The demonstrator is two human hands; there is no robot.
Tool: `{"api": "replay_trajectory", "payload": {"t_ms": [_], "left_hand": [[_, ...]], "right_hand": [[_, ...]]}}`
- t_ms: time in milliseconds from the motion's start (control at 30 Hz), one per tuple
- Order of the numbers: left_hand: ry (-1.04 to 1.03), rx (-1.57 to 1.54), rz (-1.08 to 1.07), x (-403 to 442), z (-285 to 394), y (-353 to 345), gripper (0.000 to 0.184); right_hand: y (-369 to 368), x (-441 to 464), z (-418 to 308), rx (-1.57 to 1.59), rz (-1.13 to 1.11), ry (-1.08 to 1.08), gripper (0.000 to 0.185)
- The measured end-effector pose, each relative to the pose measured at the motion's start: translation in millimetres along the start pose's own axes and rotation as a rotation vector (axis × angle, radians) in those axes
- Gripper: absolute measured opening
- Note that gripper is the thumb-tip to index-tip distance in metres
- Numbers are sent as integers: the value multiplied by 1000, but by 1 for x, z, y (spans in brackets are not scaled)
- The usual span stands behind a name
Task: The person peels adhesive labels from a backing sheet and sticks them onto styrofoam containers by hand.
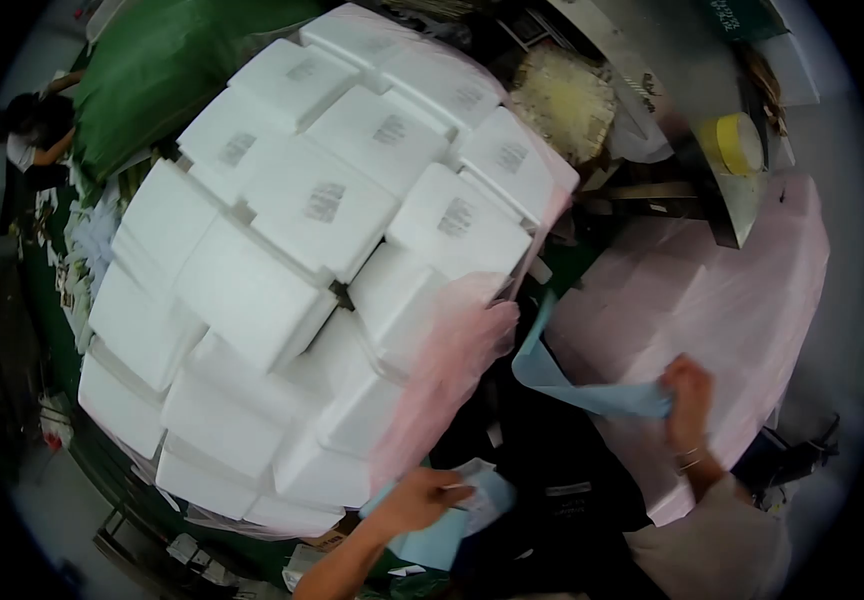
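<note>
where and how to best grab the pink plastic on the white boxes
Probably the bunched part of the pink plastic, from the picture's lower right, where the person is: it hangs there in loose folds down that side of the white boxes, giving slack to gather.

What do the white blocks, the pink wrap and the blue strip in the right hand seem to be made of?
White blocks: perhaps foam, smooth and matt; evenly white faces and softened edges suggest it, though wrapped packs are possible.
Pink wrap: likely thin plastic film, translucent, gathering in fine creases.
Blue strip: smooth-looking, flexible sheet, bending in a curve; plastic or fabric, unclear.
</note>
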State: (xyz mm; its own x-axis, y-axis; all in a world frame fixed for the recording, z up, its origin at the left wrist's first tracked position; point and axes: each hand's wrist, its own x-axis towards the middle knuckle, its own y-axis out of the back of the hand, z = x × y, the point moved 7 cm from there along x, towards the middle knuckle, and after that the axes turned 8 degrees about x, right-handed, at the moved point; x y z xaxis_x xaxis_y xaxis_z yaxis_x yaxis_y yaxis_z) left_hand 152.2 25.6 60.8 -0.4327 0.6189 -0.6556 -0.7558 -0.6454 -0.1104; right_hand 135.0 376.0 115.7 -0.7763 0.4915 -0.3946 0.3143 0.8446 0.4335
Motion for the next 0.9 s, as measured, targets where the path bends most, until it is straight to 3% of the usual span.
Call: {"api": "replay_trajectory", "payload": {"t_ms": [33, 67, 133, 167, 200, 267, 333, 367, 400, 433, 467, 533, 600, 667, 733, 767, 800, 833, 900], "left_hand": [[119, 10, 82, -20, -42, 6, 21], [169, -73, 227, -37, -59, 18, 22], [313, -204, 459, -82, -78, 36, 25], [376, -255, 575, -99, -82, 50, 26], [356, -252, 643, -119, -100, 63, 25], [335, -267, 738, -136, -124, 74, 24], [379, -322, 832, -149, -135, 83, 21], [390, -319, 820, -145, -138, 82, 21], [376, -301, 808, -136, -138, 82, 20], [355, -280, 798, -124, -138, 83, 20], [349, -271, 782, -118, -135, 82, 20], [488, -27, 745, -120, -131, 80, 21], [468, -100, 766, -122, -138, 80, 21], [465, -236, 830, -120, -145, 85, 23], [469, -110, 804, -100, -121, 93, 25], [489, -2, 776, -92, -108, 93, 27], [453, 0, 745, -81, -109, 90, 32], [429, 7, 703, -63, -97, 87, 36], [352, 154, 629, -28, -89, 75, 35]], "right_hand": [[9, 5, -3, -72, -48, -19, 19], [26, 19, 16, -431, -121, 133, 25], [78, 78, 58, -1032, -12, 198, 26], [90, 107, 60, -1294, 44, 315, 25], [90, 111, 59, -1598, 247, 568, 20], [41, 125, 44, -1588, 251, 835, 19], [-98, 93, 13, -994, -92, 867, 29], [-171, 73, 17, -861, -437, 491, 32], [-225, 63, 71, -482, -627, 560, 31], [-273, 36, 94, -265, -755, 946, 28], [-322, 22, 117, -361, -857, 974, 25], [-352, 6, 149, -818, -1146, 768, 26], [-322, 10, 219, -1066, -1116, 411, 30], [-250, -5, 357, -1258, -1346, 181, 38], [-157, 15, 434, -656, -1050, -326, 39], [-115, 20, 456, -327, -633, -766, 29], [-72, 29, 501, -422, -218, -791, 32], [-69, 33, 443, -437, -162, -668, 37], [-120, 24, 292, -231, -376, -306, 50]]}}
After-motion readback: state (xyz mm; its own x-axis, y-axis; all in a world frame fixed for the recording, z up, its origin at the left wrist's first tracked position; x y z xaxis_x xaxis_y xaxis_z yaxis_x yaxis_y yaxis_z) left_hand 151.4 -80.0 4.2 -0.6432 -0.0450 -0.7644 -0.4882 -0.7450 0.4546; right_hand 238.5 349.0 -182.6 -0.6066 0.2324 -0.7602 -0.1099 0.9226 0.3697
